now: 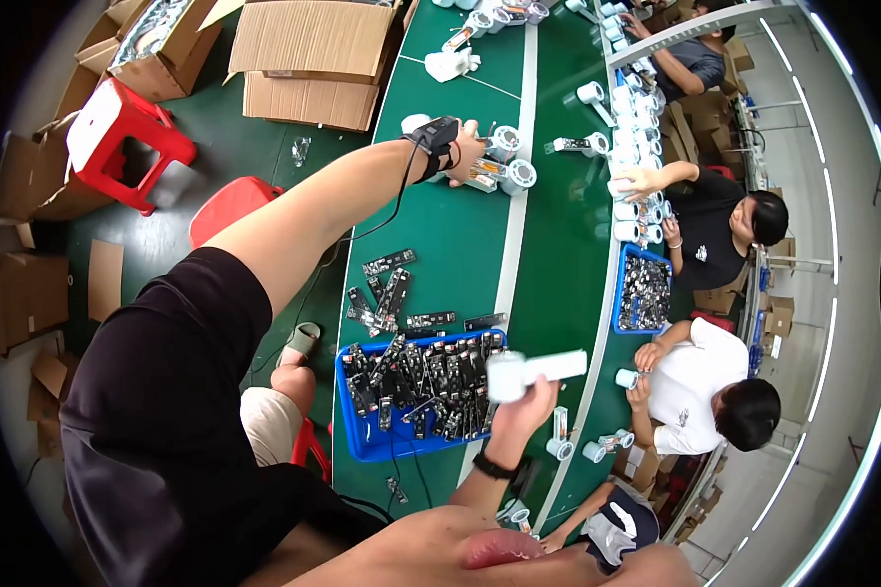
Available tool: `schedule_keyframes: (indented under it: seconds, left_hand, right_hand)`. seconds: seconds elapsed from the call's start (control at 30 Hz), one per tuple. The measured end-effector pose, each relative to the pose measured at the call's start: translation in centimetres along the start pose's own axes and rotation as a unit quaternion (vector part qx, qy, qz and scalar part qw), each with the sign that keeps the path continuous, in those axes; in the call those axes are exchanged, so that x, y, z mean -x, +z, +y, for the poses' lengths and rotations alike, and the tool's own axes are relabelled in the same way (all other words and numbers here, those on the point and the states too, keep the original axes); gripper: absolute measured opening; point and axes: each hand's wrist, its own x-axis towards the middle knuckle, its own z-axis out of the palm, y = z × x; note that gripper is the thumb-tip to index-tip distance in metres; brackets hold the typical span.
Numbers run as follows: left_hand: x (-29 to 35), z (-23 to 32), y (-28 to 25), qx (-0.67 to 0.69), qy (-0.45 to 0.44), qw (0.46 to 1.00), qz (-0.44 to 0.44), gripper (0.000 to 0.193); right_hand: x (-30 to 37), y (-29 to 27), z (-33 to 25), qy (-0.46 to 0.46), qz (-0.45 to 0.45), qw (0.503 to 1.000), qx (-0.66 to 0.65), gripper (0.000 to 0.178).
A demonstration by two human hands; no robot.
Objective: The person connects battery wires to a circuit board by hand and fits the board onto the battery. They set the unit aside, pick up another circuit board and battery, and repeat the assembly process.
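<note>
My left hand [466, 154], with a dark strap and a small black device at the wrist, reaches far over the green table. Its fingers curl down around one of several white handheld fans lying there; the exact grip is partly hidden. Beside it, a fan with a round head [521, 176] shows orange parts in its opened handle. Closer in, my right hand [525, 416], wearing a black wristband, is closed around a white handheld fan [556, 366], its handle pointing right. This fan is above the right edge of a blue tray [362, 449] full of narrow black circuit boards [431, 377].
Loose circuit boards [392, 293] lie beyond the tray. Across the table, co-workers handle fans near rows of white fans [636, 132] and another blue tray [618, 293]. Red stools [117, 137] and cardboard boxes [308, 49] stand at the left. A cable runs from my left wrist.
</note>
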Motion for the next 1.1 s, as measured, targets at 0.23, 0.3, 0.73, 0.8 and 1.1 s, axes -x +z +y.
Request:
schedule_keyframes:
  seconds: [0.23, 0.3, 0.73, 0.8, 1.1]
  left_hand:
    - [12.6, 0.1, 0.9, 0.217, 0.04, 0.971, 0.089, 0.075]
    - [18.4, 3.3, 2.1, 0.285, 0.207, 0.917, 0.185, 0.076]
    - [51.5, 36.9, 21.0, 0.34, 0.277, 0.781, -0.445, 0.083]
    - [51.7, 39.4, 22.4, 0.242, 0.333, 0.841, -0.352, 0.074]
    - [56.0, 44.6, 32.0, -0.115, 0.387, 0.913, 0.058, 0.07]
  right_hand:
    - [19.2, -13.0, 4.9, 0.279, 0.171, 0.935, -0.137, 0.049]
    - [22.8, -15.9, 5.3, 0.295, 0.132, 0.934, -0.152, 0.042]
    - [41.7, -36.0, 7.7, 0.199, 0.249, 0.948, 0.025, 0.03]
    - [44.9, -37.1, 9.5, 0.207, 0.225, 0.952, -0.008, 0.026]
    - [52.3, -40.7, 13.1, -0.054, 0.073, 0.849, 0.521, 0.034]
